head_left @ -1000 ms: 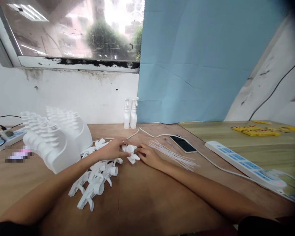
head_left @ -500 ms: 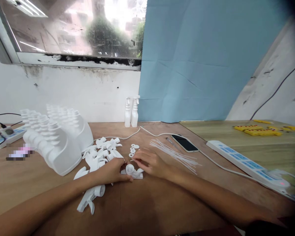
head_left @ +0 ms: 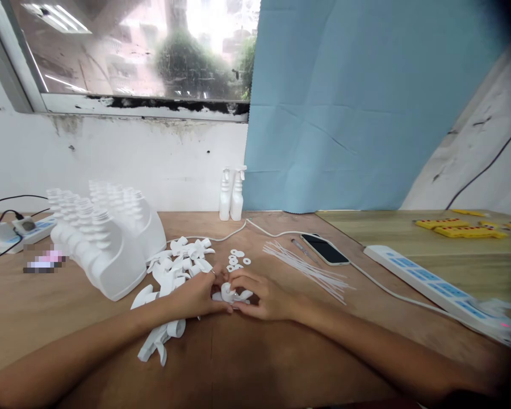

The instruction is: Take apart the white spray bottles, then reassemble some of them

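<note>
Moved in since the earlier frame, the right hand now has its fingers closed on a white spray head, which the left hand grips opposite. It lies crosswise between both hands, with counter space toward the wearer and white rings just beyond.

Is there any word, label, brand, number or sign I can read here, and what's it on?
None can be read.
Held white part: no marking visible.
Two spray bottles: no label visible.
Phone: dark screen, no legible text.
Right-hand power strip: any print too small.
Yellow pieces: red marks, too small to make out.
Pinkish item: pixelated, unreadable.
</note>
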Demonstrator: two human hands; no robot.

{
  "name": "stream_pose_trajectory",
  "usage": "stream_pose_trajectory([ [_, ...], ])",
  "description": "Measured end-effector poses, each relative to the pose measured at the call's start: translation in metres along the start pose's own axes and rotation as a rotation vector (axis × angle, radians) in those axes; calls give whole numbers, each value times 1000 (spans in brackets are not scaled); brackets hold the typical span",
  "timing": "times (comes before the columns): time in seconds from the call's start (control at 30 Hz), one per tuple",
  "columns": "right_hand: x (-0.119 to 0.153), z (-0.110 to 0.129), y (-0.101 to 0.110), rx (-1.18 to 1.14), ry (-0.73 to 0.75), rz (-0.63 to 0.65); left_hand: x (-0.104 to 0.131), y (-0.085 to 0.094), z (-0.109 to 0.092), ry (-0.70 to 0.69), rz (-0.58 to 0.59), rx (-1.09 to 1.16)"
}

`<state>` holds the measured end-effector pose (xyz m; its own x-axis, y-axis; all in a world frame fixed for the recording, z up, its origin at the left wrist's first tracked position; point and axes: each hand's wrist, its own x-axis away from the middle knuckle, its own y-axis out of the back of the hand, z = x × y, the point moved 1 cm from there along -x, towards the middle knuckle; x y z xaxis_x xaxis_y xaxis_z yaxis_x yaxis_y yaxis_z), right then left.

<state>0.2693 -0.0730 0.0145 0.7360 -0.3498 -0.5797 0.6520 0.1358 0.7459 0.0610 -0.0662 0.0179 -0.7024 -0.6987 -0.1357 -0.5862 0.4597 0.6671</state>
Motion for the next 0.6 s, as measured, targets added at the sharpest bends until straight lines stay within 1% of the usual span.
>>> stream_pose_trajectory([
  [0.1,-2,-2,-1,-3,-35,-4,1,-1,1,45,-22,-64],
  [0.2,-2,-4,-1,4,-86,72,2,0,0,43,-19,-140],
  [0.27,0,-6,0,-1,-137,112,2,0,-2,11,-27,-180],
  [0.37,2,-4,1,3,-193,139,3,1,-6,-66,-82,-222],
  [0.5,-2,3,3,21,-183,166,4,1,-9,-130,-139,-290],
  [0.6,-5,6,5,32,-171,188,5,0,-8,-202,-153,-368],
])
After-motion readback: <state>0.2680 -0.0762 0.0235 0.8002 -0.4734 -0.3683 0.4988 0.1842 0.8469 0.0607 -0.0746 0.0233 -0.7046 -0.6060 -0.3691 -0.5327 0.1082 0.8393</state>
